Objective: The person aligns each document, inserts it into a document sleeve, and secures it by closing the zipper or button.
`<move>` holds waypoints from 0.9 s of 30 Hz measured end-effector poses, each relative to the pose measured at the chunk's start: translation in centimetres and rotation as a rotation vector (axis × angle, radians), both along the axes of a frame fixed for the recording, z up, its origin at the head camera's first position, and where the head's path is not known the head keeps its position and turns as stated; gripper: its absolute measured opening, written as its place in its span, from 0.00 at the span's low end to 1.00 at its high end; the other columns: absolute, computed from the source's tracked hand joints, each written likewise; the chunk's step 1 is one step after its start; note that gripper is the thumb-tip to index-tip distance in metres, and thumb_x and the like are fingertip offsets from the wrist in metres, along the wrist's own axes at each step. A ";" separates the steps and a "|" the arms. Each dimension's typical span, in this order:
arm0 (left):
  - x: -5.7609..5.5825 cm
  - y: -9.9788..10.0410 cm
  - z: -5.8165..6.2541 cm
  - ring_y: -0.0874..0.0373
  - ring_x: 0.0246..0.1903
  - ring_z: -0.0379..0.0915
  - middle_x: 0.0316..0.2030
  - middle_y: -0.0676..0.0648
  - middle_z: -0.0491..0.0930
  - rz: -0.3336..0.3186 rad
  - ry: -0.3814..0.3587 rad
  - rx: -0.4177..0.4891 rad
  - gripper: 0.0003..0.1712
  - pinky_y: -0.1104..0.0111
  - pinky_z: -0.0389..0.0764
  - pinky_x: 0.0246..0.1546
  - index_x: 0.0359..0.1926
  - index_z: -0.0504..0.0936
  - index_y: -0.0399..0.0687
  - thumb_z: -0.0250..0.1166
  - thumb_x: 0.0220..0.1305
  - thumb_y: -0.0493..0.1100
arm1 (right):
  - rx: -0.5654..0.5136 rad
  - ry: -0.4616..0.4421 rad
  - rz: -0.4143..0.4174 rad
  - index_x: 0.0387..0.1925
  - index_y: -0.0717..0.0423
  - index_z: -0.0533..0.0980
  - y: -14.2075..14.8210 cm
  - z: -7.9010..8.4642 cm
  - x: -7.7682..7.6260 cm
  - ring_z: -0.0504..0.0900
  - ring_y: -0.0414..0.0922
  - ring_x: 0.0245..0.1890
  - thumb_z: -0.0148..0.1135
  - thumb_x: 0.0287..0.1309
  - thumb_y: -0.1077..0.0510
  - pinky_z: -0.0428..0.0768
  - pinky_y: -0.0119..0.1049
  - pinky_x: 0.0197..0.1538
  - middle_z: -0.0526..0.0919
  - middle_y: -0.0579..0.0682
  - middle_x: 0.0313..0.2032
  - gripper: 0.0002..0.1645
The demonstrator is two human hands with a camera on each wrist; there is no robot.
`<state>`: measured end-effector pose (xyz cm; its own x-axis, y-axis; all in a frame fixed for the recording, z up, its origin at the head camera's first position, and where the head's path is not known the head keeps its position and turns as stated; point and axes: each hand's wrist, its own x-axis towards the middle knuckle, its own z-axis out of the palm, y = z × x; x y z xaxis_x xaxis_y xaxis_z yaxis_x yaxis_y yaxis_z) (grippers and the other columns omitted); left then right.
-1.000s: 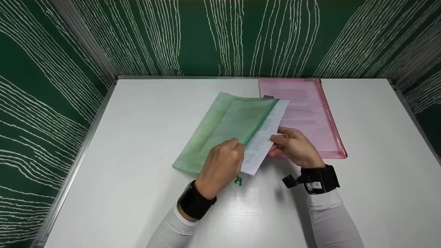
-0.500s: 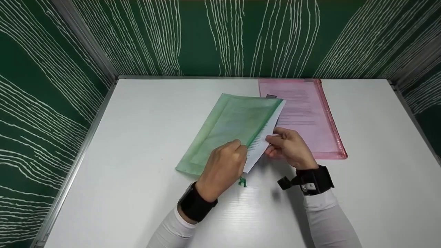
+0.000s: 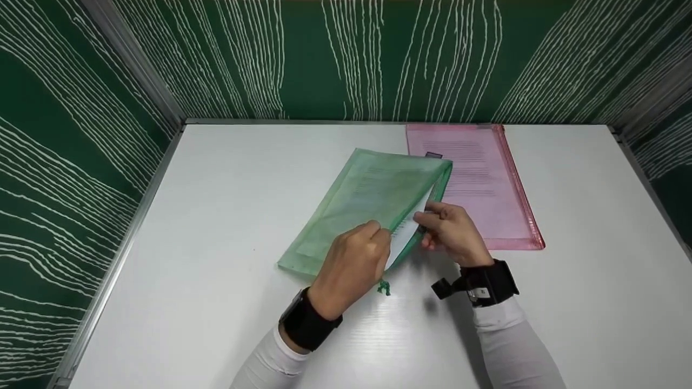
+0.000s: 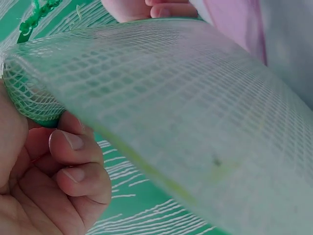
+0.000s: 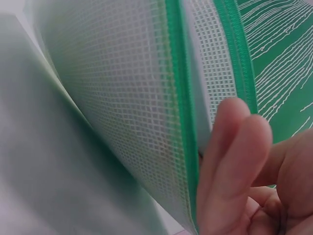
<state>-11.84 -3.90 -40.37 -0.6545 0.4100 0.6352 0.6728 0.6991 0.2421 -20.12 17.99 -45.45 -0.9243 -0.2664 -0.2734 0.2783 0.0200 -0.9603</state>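
Observation:
A green mesh zip pouch (image 3: 367, 189) is held tilted over the table, its mouth parted towards the right. Curled fingers of my left hand (image 3: 354, 265) grip the near end of its opening, beside a dangling green cord (image 3: 384, 287). Inside the mouth shows a printed paper sheet (image 3: 404, 237), mostly covered by the mesh. My right hand (image 3: 457, 235) pinches the paper's edge at the opening, thumb on top. In the right wrist view, fingers (image 5: 239, 156) reach between two green-edged mesh walls (image 5: 122, 73). The left wrist view shows curled fingers (image 4: 80, 166) under the pouch corner.
A pink mesh pouch (image 3: 476, 156) with a printed sheet inside lies flat at the back right, partly overlapped by the green one. The white table (image 3: 227, 205) ends at a metal-edged green wall (image 3: 308, 65) with white lines.
The paper has gone left, deeper into the green pouch, with my right hand following it. The pouch's far opening edge now shows beyond the sheet. My left hand has shifted only slightly.

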 end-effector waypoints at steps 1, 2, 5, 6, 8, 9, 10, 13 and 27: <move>0.0 0.0 0.0 0.66 0.21 0.49 0.19 0.50 0.62 -0.003 0.001 0.004 0.20 0.75 0.57 0.20 0.19 0.71 0.45 0.62 0.65 0.25 | 0.007 0.007 0.002 0.51 0.67 0.73 0.0 -0.1 0.0 0.78 0.37 0.13 0.60 0.73 0.62 0.77 0.29 0.19 0.77 0.46 0.21 0.12; 0.1 0.0 0.0 0.66 0.21 0.49 0.20 0.50 0.62 -0.007 0.001 0.008 0.19 0.75 0.57 0.20 0.19 0.71 0.45 0.63 0.64 0.26 | 0.013 0.014 0.005 0.48 0.67 0.74 0.0 -0.1 0.0 0.77 0.37 0.13 0.61 0.73 0.62 0.76 0.28 0.18 0.77 0.46 0.21 0.11; 0.2 0.1 0.1 0.66 0.21 0.49 0.20 0.50 0.62 -0.018 0.001 0.017 0.18 0.75 0.57 0.20 0.20 0.72 0.44 0.63 0.65 0.26 | 0.029 0.029 0.022 0.41 0.66 0.73 -0.1 -0.2 -0.1 0.76 0.37 0.12 0.61 0.72 0.62 0.73 0.28 0.17 0.76 0.46 0.19 0.09; 0.2 0.1 0.1 0.66 0.21 0.49 0.20 0.50 0.62 -0.020 0.000 0.019 0.18 0.75 0.57 0.20 0.20 0.72 0.44 0.63 0.65 0.27 | 0.032 0.032 0.029 0.40 0.65 0.73 -0.1 -0.2 -0.1 0.75 0.37 0.12 0.61 0.72 0.62 0.72 0.28 0.16 0.75 0.46 0.19 0.08; 0.2 0.1 0.1 0.66 0.21 0.49 0.20 0.50 0.62 -0.024 -0.004 0.024 0.18 0.74 0.56 0.20 0.21 0.73 0.44 0.63 0.66 0.27 | 0.040 0.039 0.048 0.33 0.63 0.69 -0.1 -0.2 -0.1 0.75 0.37 0.12 0.60 0.72 0.63 0.70 0.28 0.16 0.73 0.47 0.17 0.11; 0.2 0.1 0.1 0.66 0.22 0.49 0.20 0.50 0.62 -0.025 -0.005 0.026 0.18 0.75 0.56 0.21 0.21 0.73 0.44 0.63 0.67 0.27 | 0.045 0.043 0.058 0.32 0.62 0.68 -0.1 -0.2 -0.1 0.75 0.37 0.12 0.60 0.72 0.63 0.70 0.28 0.16 0.73 0.47 0.17 0.12; 0.3 0.1 0.1 0.65 0.22 0.49 0.20 0.50 0.62 -0.025 -0.007 0.030 0.18 0.75 0.57 0.21 0.21 0.73 0.44 0.63 0.67 0.27 | 0.051 0.046 0.065 0.30 0.61 0.67 -0.1 -0.2 -0.1 0.74 0.37 0.12 0.60 0.72 0.63 0.70 0.29 0.16 0.72 0.47 0.16 0.14; 0.3 0.2 0.1 0.65 0.22 0.49 0.20 0.50 0.60 -0.027 -0.011 0.047 0.18 0.75 0.56 0.21 0.21 0.73 0.44 0.63 0.67 0.28 | 0.072 0.052 0.076 0.28 0.61 0.68 -0.1 -0.1 -0.1 0.74 0.37 0.11 0.60 0.72 0.64 0.70 0.29 0.16 0.72 0.46 0.15 0.15; -0.4 -0.1 -0.2 0.62 0.19 0.60 0.19 0.48 0.66 0.031 -0.135 0.316 0.14 0.76 0.60 0.21 0.27 0.82 0.40 0.59 0.73 0.31 | 0.191 0.080 0.134 0.39 0.70 0.81 0.5 0.9 0.2 0.83 0.41 0.21 0.66 0.70 0.57 0.84 0.34 0.29 0.90 0.55 0.33 0.15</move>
